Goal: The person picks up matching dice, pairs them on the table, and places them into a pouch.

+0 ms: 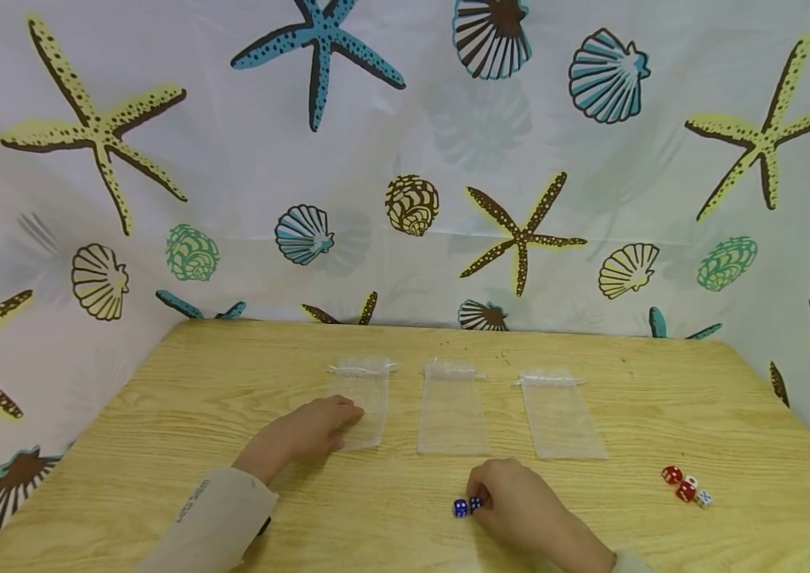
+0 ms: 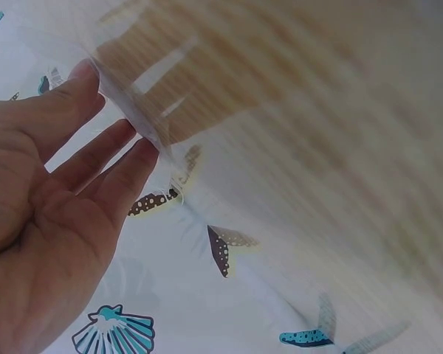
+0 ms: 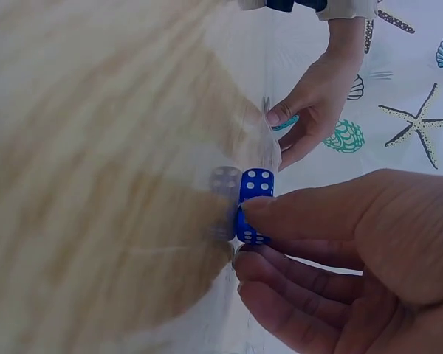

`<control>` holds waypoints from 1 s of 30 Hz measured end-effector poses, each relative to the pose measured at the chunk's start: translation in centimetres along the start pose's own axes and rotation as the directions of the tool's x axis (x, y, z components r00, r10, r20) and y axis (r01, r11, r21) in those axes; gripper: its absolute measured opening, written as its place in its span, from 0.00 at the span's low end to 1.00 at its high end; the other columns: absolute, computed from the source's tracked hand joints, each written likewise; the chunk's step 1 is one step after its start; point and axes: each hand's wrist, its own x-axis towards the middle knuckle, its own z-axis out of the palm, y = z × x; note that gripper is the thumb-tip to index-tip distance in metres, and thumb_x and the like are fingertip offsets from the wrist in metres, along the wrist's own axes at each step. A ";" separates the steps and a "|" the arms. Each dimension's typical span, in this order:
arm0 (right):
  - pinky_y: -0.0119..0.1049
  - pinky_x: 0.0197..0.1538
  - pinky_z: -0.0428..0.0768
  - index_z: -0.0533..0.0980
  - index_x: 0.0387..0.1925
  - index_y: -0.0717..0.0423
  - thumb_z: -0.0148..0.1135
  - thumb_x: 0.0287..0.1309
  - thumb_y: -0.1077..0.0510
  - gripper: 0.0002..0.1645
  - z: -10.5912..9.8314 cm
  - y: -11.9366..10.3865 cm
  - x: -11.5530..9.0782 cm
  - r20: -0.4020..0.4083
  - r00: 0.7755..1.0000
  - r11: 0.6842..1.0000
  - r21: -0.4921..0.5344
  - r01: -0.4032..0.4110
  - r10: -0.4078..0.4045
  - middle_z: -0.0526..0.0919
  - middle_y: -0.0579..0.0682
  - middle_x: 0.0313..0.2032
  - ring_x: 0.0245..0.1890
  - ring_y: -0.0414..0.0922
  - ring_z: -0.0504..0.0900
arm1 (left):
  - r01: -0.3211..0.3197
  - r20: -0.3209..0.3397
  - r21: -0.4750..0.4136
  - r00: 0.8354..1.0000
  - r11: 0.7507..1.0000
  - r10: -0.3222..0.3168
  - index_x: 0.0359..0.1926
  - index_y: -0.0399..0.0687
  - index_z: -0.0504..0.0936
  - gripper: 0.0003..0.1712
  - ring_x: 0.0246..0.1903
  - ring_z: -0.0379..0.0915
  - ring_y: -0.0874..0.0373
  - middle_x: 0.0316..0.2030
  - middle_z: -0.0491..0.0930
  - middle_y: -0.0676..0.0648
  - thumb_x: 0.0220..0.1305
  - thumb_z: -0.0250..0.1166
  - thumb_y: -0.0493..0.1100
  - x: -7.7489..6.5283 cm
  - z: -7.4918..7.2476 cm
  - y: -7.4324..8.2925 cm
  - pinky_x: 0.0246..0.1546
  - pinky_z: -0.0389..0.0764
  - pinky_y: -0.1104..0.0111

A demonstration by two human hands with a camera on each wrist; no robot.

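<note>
Three sheer white drawstring bags lie in a row on the table: a left bag (image 1: 371, 398), a middle bag (image 1: 453, 414) and a right bag (image 1: 564, 418). My left hand (image 1: 312, 430) rests at the left bag, its extended fingers (image 2: 107, 173) and thumb touching the bag's edge. Below the middle bag, my right hand (image 1: 519, 505) pinches a blue die (image 1: 476, 504) between thumb and fingers, at table level. Beside it sits a second blue die (image 1: 460, 508). In the right wrist view the thumb partly covers the blue dice (image 3: 257, 179).
Two red dice (image 1: 672, 474) and two white dice (image 1: 703, 499) lie clustered on the right side of the wooden table (image 1: 161, 414). A white cloth (image 1: 376, 151) printed with shells and starfish hangs behind and at both sides.
</note>
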 end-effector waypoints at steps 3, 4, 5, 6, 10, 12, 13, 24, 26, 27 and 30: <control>0.24 0.25 0.71 0.81 0.27 0.58 0.65 0.44 0.71 0.07 0.1 -0.1 0.0 0.005 1.000 1.000 0.000 -0.001 0.001 0.78 0.44 0.23 0.22 0.32 0.69 | 0.001 -0.002 -0.007 1.000 1.000 -0.001 0.63 0.34 0.69 0.25 0.63 0.62 0.37 0.63 0.67 0.32 0.65 0.59 0.33 0.0 0.0 0.0 0.62 0.67 0.48; 0.24 0.24 0.71 0.81 0.27 0.58 0.66 0.44 0.71 0.07 0.1 -0.1 0.1 0.004 1.000 1.000 0.000 0.000 0.000 0.78 0.44 0.23 0.22 0.32 0.69 | -0.002 -0.003 -0.003 1.000 1.000 0.002 0.63 0.34 0.70 0.25 0.63 0.63 0.37 0.63 0.67 0.32 0.64 0.60 0.33 -0.1 0.0 0.0 0.62 0.67 0.48; 0.24 0.24 0.71 0.81 0.27 0.58 0.66 0.44 0.70 0.07 0.1 -0.1 0.1 0.003 1.000 1.000 -0.002 0.002 -0.002 0.78 0.44 0.23 0.22 0.32 0.69 | -0.004 -0.005 0.001 1.000 1.000 0.004 0.63 0.34 0.70 0.25 0.63 0.63 0.37 0.63 0.67 0.32 0.64 0.60 0.34 -0.1 0.0 0.1 0.61 0.67 0.48; 0.24 0.24 0.71 0.80 0.27 0.58 0.66 0.44 0.70 0.07 0.1 -0.1 0.1 0.003 1.000 1.000 -0.001 0.002 -0.002 0.78 0.44 0.23 0.22 0.32 0.69 | -0.003 -0.006 0.000 1.000 1.000 0.003 0.63 0.34 0.70 0.25 0.63 0.63 0.37 0.63 0.67 0.32 0.64 0.60 0.34 -0.1 0.0 0.1 0.61 0.67 0.48; 0.25 0.25 0.71 0.80 0.27 0.58 0.67 0.43 0.70 0.07 0.1 -0.1 0.2 0.009 1.000 1.000 -0.005 0.004 -0.004 0.78 0.44 0.24 0.23 0.32 0.70 | -0.002 -0.008 0.000 1.000 1.000 0.002 0.63 0.34 0.70 0.26 0.63 0.63 0.37 0.63 0.67 0.32 0.64 0.60 0.34 -0.1 0.0 0.1 0.62 0.67 0.48; 0.25 0.27 0.72 0.80 0.28 0.58 0.67 0.43 0.70 0.08 0.0 0.0 0.2 0.019 1.000 1.000 -0.010 0.002 -0.002 0.78 0.44 0.25 0.24 0.33 0.70 | -0.001 -0.007 -0.002 1.000 1.000 0.001 0.63 0.33 0.70 0.26 0.63 0.63 0.37 0.63 0.67 0.32 0.64 0.60 0.33 -0.1 0.0 0.0 0.62 0.66 0.48; 0.26 0.28 0.73 0.80 0.29 0.58 0.68 0.43 0.69 0.09 0.0 0.0 0.1 0.025 1.000 1.000 -0.016 -0.001 0.001 0.78 0.44 0.25 0.24 0.33 0.71 | 0.000 -0.008 -0.004 1.000 1.000 0.000 0.63 0.33 0.70 0.26 0.63 0.63 0.37 0.63 0.67 0.32 0.64 0.60 0.33 -0.1 0.0 0.0 0.62 0.66 0.48; 0.35 0.37 0.78 0.78 0.36 0.59 0.72 0.40 0.64 0.17 -0.8 0.5 -0.1 0.033 0.999 0.997 -0.075 -0.022 0.024 0.79 0.47 0.33 0.34 0.42 0.77 | -0.004 -0.018 0.021 1.000 1.000 0.005 0.62 0.34 0.70 0.26 0.63 0.64 0.38 0.62 0.68 0.33 0.63 0.61 0.33 0.0 0.0 -0.1 0.61 0.68 0.48; 0.36 0.35 0.77 0.78 0.37 0.59 0.72 0.39 0.63 0.18 -1.1 0.4 0.0 0.030 0.999 0.997 -0.068 -0.040 0.042 0.78 0.47 0.33 0.34 0.42 0.75 | -0.005 -0.017 0.016 1.000 1.000 0.006 0.62 0.33 0.70 0.26 0.63 0.64 0.38 0.62 0.68 0.33 0.63 0.61 0.33 0.0 0.0 -0.1 0.61 0.68 0.48; 0.36 0.34 0.76 0.78 0.37 0.59 0.72 0.39 0.63 0.18 -1.2 0.4 0.0 0.030 0.998 0.997 -0.068 -0.047 0.050 0.78 0.47 0.33 0.33 0.42 0.75 | -0.007 -0.017 0.015 1.000 1.000 0.008 0.62 0.33 0.70 0.26 0.63 0.64 0.38 0.62 0.68 0.33 0.63 0.61 0.33 0.0 0.0 -0.1 0.61 0.68 0.48; 0.36 0.33 0.75 0.78 0.39 0.58 0.73 0.40 0.61 0.20 -1.6 0.3 0.2 0.031 0.998 0.996 -0.070 -0.059 0.061 0.78 0.48 0.34 0.33 0.43 0.75 | -0.014 -0.016 0.021 1.000 1.000 0.015 0.62 0.33 0.70 0.25 0.63 0.64 0.38 0.62 0.68 0.33 0.63 0.61 0.33 0.0 0.0 -0.1 0.61 0.68 0.48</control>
